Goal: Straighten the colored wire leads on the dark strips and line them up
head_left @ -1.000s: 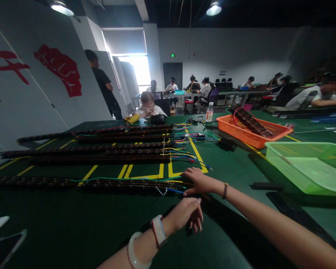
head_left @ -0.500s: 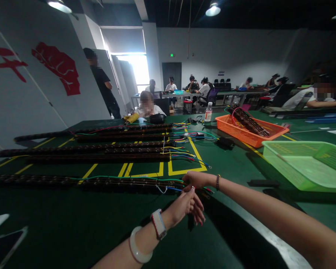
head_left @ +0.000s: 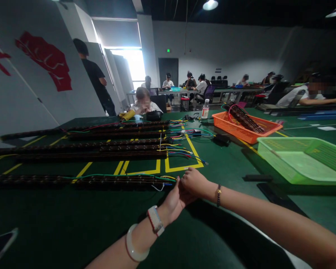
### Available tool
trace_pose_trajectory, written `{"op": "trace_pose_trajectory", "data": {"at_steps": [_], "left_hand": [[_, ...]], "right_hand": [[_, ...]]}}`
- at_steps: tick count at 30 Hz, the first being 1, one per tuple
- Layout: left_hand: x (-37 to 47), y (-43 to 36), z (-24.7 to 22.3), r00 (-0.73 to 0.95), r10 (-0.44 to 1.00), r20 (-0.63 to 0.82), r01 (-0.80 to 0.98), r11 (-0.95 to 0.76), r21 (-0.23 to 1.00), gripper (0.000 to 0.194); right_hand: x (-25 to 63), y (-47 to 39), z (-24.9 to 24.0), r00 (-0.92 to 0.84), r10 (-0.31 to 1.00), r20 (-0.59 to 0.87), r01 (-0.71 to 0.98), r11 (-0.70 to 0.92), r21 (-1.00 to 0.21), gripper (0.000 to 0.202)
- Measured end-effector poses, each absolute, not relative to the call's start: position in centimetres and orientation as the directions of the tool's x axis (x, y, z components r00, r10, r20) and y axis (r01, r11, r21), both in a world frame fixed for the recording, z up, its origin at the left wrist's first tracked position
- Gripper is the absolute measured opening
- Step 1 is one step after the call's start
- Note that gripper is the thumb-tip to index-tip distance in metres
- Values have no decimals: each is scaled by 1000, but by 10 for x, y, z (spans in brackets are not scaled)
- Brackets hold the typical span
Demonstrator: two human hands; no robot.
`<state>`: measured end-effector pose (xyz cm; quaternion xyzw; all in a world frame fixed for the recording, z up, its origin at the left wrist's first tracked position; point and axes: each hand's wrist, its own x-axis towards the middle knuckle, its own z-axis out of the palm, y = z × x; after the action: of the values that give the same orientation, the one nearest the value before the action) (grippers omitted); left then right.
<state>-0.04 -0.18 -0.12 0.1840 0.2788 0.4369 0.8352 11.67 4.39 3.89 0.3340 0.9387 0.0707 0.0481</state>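
A long dark wire harness [head_left: 114, 181] lies across the near part of the green table, a green wire running along its top. At its right end, coloured wires [head_left: 169, 178] run into my two hands, which meet there. My left hand [head_left: 175, 203], with a watch and a pale bangle at the wrist, closes on the wires from the near side, thumb up. From the right, my right hand [head_left: 196, 183] bends its fingers round the same wire ends. The wire tips are hidden by the hands. A white tie [head_left: 158, 187] hangs beside a blue wire just left of them.
Several more dark harnesses [head_left: 128, 147] with loose coloured ends lie beyond. To the right stand a green basket [head_left: 291, 179] and an orange basket [head_left: 235, 133] holding a dark bundle. A bottle [head_left: 205, 109] stands behind. A person [head_left: 145, 102] sits at the far edge.
My left hand has risen and turned, from hanging loosely below the wires to closing on them. My right hand's fingers have curled in tighter, and the view has shifted slightly.
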Motion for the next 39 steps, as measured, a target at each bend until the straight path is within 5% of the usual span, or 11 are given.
{"op": "trace_pose_trajectory", "data": {"at_steps": [4, 10, 14, 18, 21, 24, 29, 34, 39], "left_hand": [[3, -1, -1, 365, 856, -366, -678, 514, 525, 27], [5, -1, 0, 264, 871, -415, -727, 462, 507, 15], [6, 0, 1, 245, 876, -415, -730, 448, 515, 13], [5, 1, 3, 308, 880, -362, -692, 468, 549, 16], [2, 0, 6, 353, 879, -320, -647, 476, 596, 20], [0, -1, 11, 355, 874, -332, -620, 486, 616, 21], [1, -2, 17, 330, 865, -379, -619, 501, 604, 20], [1, -2, 16, 333, 871, -361, -616, 491, 617, 22], [0, -1, 13, 341, 872, -351, -606, 490, 627, 24]], "right_hand": [[112, 34, 30, -779, 625, 49, 603, 726, 330, 15], [108, 24, 17, -744, 641, 188, 657, 650, 383, 16], [116, 9, 17, -722, 644, 252, 691, 649, 318, 30], [150, -18, 29, -648, 682, 338, 745, 660, 95, 44], [205, -40, 34, -460, 804, 377, 874, 485, 32, 40], [274, -64, 22, -163, 865, 474, 987, 142, 80, 38], [354, -100, -14, 118, 860, 497, 967, -214, 141, 54], [348, -109, -9, 132, 828, 545, 980, -193, 55, 49], [281, -94, 17, -185, 849, 495, 960, 263, -93, 37]]}}
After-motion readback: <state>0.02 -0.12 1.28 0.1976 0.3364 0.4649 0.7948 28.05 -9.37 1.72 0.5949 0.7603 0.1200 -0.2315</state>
